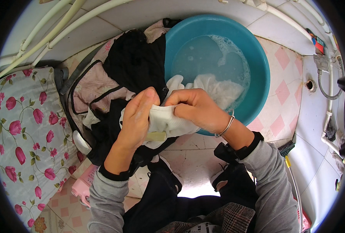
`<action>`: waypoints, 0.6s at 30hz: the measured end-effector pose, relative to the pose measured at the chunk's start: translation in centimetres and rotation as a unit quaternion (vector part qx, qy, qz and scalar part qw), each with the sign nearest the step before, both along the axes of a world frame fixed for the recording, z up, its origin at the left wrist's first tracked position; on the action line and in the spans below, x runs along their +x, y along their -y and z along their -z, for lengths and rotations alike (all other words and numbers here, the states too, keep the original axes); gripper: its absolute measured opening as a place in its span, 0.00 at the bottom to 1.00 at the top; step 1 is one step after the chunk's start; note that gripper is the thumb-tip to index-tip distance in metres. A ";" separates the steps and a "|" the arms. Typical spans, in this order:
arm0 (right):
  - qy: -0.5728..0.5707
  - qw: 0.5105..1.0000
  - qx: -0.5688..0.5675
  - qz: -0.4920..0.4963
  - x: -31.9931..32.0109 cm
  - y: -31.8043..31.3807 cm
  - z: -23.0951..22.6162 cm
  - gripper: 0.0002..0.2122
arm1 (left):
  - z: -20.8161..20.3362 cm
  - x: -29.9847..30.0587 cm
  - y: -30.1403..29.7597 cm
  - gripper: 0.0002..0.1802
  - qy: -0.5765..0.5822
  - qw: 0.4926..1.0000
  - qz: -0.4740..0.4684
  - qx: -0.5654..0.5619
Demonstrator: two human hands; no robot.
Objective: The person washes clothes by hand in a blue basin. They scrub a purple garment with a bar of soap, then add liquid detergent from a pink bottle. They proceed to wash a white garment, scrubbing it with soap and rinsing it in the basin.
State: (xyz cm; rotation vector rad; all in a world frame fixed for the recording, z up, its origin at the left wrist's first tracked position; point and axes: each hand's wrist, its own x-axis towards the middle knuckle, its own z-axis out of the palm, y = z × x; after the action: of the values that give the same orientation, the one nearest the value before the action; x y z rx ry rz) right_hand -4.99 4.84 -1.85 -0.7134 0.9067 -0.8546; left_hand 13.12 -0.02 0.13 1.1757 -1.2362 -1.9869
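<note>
Both of my hands grip a white wet cloth point(165, 120), pulled taut along its upper edge between them. My left hand point(134, 117) is closed on its left end, with what looks like suds on the skin. A pale yellow bar, probably soap point(156, 136), sticks out beside my left palm against the cloth; whether my fingers hold it is hidden. My right hand point(198, 109) pinches the cloth's other end, a silver bracelet on its wrist. Just beyond is a teal basin point(259, 62) of cloudy, sudsy water, where more white fabric point(219, 90) lies partly under the surface.
Left of the basin sits a heap of black clothing point(131, 58) and pink clothing point(95, 83). A flower-patterned cover point(29, 143) fills the left side, a pink jug point(84, 183) beside it. Pipes run along the walls. A brush point(286, 148) leans at the right.
</note>
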 end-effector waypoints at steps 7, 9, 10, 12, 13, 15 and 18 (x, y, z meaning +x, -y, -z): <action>0.062 0.998 0.015 -0.005 -0.4 -0.3 0.0 0.11 | -0.2 0.4 0.2 0.20 -0.014 0.999 -0.029 0.043; 0.051 0.999 0.020 0.001 -0.5 -0.3 0.0 0.11 | 0.1 0.6 0.5 0.16 0.034 0.998 0.020 -0.058; 0.045 0.999 0.022 0.004 -0.6 -0.4 0.0 0.11 | 0.2 0.7 0.6 0.15 0.058 0.991 0.044 -0.109; 0.037 0.998 0.036 0.026 -0.8 -0.3 -0.2 0.10 | -0.2 0.6 1.3 0.11 0.120 0.948 0.107 -0.273; 0.033 0.998 0.042 0.037 -0.9 -0.3 -0.3 0.10 | -0.5 0.6 1.6 0.10 0.149 0.914 0.137 -0.352; 0.030 0.997 0.045 0.053 -1.0 -0.3 -0.3 0.10 | -0.6 0.8 1.7 0.11 0.229 0.856 0.175 -0.429; 0.009 0.997 0.047 0.060 -1.0 -0.2 -0.2 0.09 | -0.3 1.1 1.3 0.13 0.217 0.904 0.165 -0.330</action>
State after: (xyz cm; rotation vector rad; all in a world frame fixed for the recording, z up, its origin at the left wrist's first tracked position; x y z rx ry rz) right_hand -6.01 5.03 -1.66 -0.5731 0.9746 -0.9167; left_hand 14.19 -1.31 0.48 1.1171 -2.2370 -1.3196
